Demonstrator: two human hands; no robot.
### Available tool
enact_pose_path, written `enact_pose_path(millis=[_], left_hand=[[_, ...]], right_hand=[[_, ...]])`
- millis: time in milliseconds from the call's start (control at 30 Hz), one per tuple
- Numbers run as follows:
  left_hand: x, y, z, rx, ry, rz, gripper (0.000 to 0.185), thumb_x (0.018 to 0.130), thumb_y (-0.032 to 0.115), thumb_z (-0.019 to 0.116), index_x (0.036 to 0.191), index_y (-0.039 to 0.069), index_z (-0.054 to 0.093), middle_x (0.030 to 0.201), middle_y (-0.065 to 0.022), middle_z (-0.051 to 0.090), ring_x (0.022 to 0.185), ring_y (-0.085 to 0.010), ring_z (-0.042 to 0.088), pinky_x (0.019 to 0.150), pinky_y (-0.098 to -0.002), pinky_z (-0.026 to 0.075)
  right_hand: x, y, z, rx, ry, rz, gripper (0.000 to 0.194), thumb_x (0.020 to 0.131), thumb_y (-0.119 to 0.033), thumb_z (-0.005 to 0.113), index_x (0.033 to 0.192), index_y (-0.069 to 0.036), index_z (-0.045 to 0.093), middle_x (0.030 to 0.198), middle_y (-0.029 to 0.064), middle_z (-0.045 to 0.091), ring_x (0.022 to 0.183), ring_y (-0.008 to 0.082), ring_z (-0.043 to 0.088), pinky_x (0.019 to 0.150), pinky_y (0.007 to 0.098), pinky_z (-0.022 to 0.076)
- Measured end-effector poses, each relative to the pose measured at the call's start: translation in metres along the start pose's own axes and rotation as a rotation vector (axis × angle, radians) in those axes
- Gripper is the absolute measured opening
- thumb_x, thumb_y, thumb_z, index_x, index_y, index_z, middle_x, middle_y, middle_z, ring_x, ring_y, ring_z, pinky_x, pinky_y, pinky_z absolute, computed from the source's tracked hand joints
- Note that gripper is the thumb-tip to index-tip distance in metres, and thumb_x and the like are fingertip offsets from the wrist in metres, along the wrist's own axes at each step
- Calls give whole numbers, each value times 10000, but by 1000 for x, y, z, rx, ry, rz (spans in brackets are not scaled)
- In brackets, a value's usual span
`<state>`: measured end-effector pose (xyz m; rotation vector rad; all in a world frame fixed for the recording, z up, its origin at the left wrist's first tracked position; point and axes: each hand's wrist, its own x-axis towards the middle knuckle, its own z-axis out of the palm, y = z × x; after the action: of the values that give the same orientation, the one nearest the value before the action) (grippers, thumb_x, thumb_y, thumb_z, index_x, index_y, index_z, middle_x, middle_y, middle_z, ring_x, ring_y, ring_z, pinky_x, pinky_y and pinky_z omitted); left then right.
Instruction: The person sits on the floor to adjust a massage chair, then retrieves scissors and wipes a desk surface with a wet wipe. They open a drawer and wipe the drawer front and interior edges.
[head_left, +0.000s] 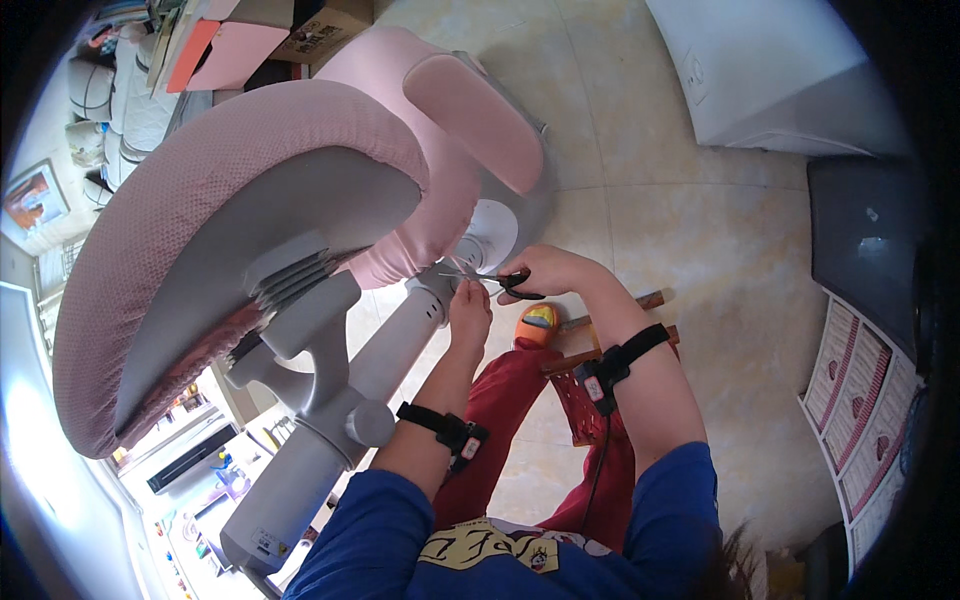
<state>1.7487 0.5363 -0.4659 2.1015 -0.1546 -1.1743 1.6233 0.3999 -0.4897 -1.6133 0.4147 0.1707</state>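
My right hand (547, 271) grips the black handles of a pair of scissors (514, 281), their metal blades pointing left. Close to the blades, my left hand (471, 307) pinches something thin and pale, perhaps a cord or strip of the pink cover. Both hands are beside the lower edge of a pink fabric cover (405, 251) on a grey-framed chair. Whether the blades touch the strip cannot be told. A padded backrest with a pink textured cover (247, 127) and a grey shell rises at the left, above a grey support arm (330, 367).
A wooden stool (574, 364) is between my legs, near an orange shoe (538, 322). A white cabinet-like object (780, 82), a dark box-like object (862, 247) and a patterned drawer unit (862, 405) line the right. Cardboard boxes (322, 34) are at the upper left.
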Motion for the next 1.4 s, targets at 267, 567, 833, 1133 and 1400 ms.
enact_pose_path(millis=[267,567,833,1133,1400], left_hand=[[9,-14,-11,99,-43,17,264,991,277,411,790,109,446,628,30,395,507,-61,354,441,-218,305],[-8,-26,2,56,-49,40,275,993,280,409,809,89,481,609,21,387,499,-69,352,440,-224,313],[-77,-55,39,179,-157,11,253,992,227,397,855,55,521,652,-4,459,538,-86,437,485,-239,370],[-186,-88,-29,371,-171,42,255,955,238,434,871,22,542,741,-118,624,728,-265,626,673,-379,473],[-245,-119,-172,112,32,67,332,964,286,413,814,26,556,653,-71,603,633,-195,609,623,-332,476]], right_hand=[[23,-2,-6,-1,-117,44,328,770,-373,728,1005,-151,675,702,92,612,615,185,498,603,334,421],[-16,0,-17,-48,-5,-3,288,743,-292,751,886,-62,653,701,122,608,621,248,541,593,347,436],[-169,40,98,258,548,252,493,778,-264,738,1183,-67,540,893,170,658,806,300,638,752,357,494],[-314,-34,217,216,434,461,488,734,-333,771,1074,-36,588,799,133,649,726,272,636,675,377,491],[-352,-124,284,-262,143,520,600,663,-427,800,1077,-69,553,809,156,641,776,330,633,697,391,496]])
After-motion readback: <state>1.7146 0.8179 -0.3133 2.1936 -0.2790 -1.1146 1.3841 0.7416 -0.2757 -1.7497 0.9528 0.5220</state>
